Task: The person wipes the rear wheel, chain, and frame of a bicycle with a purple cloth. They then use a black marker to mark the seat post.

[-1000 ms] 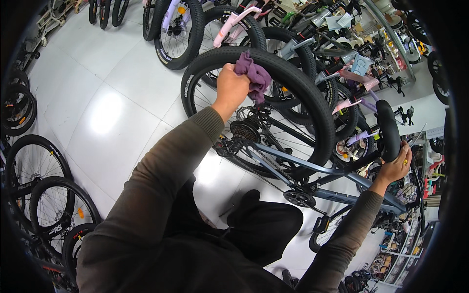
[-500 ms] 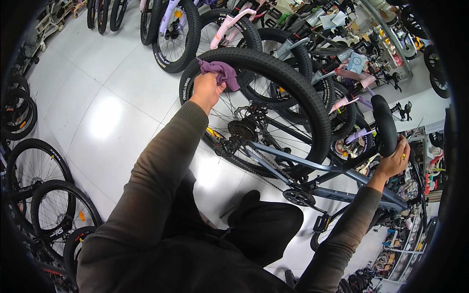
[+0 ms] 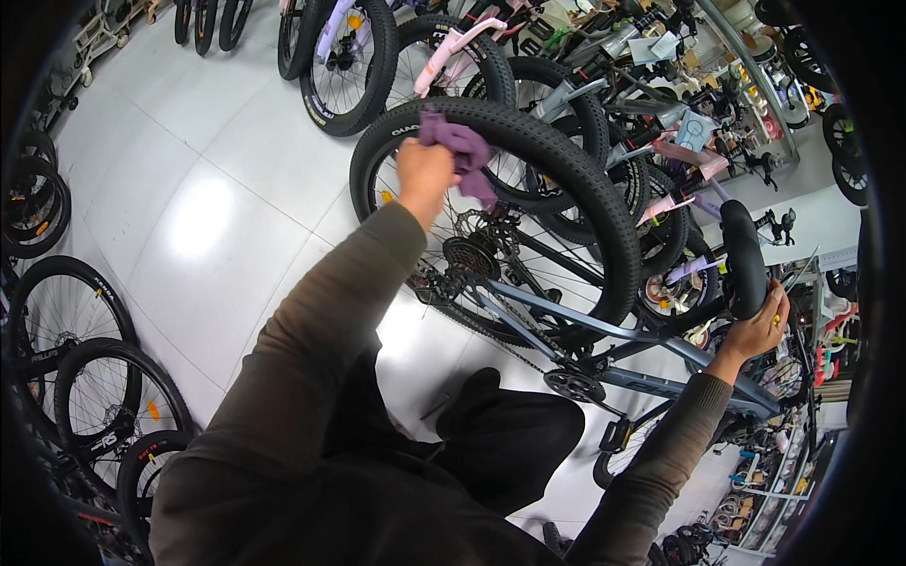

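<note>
A grey-blue bicycle with a knobbly black rear tyre stands in front of me. My left hand is closed on a crumpled purple cloth at the wheel's upper left. The cloth overlaps the tyre and the spokes; I cannot tell how firmly it touches. Below it sit the rear cogs, with the chain running to the crank. On the right, my right hand grips the end of the black saddle, its fingers curled around the edge and partly hidden.
Several bicycles with pink forks and purple forks stand close behind the wheel. More wheels line the left side. A pedal juts out by my right forearm. Shelves with parts stand at the right. The floor is pale tile.
My left hand and the cloth have moved right. The rear wheel has turned clockwise, carrying its tyre lettering and yellow reflector upward. My right hand stays on the saddle.
</note>
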Tool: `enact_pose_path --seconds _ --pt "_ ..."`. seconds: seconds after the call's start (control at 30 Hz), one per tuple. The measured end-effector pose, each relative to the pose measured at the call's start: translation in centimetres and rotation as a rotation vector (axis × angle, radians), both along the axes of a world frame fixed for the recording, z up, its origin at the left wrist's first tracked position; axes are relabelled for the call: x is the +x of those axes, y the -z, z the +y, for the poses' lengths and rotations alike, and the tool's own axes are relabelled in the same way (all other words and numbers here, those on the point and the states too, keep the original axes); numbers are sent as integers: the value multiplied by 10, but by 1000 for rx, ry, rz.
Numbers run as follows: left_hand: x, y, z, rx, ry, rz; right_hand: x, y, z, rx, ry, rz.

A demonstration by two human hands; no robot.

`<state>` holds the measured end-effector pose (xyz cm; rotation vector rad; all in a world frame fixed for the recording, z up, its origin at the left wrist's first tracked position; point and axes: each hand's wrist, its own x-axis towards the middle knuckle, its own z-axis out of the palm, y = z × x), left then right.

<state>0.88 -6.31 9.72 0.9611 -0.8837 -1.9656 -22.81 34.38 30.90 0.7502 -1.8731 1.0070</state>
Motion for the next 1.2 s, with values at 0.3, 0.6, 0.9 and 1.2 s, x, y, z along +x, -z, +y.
enact_pose_path --seconds 0.3,0.6,0.9,1.2 --pt "13 33 -41 390 -10 141 5 2 -6 -30 -3 1" --pt "-9 -10 15 214 146 143 9 1 -10 -82 -43 -74" --pt "31 41 -43 358 -9 52 16 3 -5 28 34 61" --pt "23 52 -55 222 62 110 25 -1 -15 19 104 34"
